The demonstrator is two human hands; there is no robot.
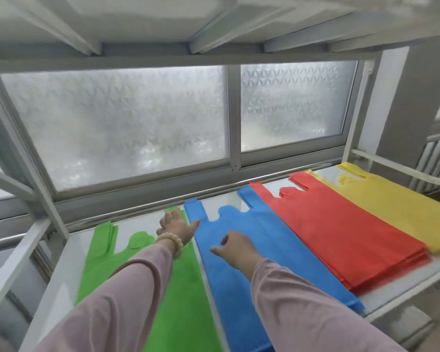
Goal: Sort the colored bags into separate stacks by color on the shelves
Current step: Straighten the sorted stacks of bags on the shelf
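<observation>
White shelf (61,270): green (178,288), blue (252,283), red (341,235), yellow (391,207) bag stacks side by side.

Lying flat, side by side on the shelf (401,293): green bags (97,270) leftmost, then blue bags (285,252), red bags (341,232), yellow bags (396,209) rightmost, handles pointing windowward.

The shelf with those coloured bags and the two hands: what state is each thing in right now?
Green non-woven handled bags: lying flat, leftmost on the white shelf.
Blue non-woven handled bags: flat, beside green.
Red non-woven handled bags: flat, layered stack, edges visible.
Yellow non-woven handled bags: flat, rightmost.
Left hand: open, flat at the green bags' handle, beaded bracelet on wrist.
Right hand: open, over the blue bags, holding nothing.
Frosted sliding window: closed.
</observation>
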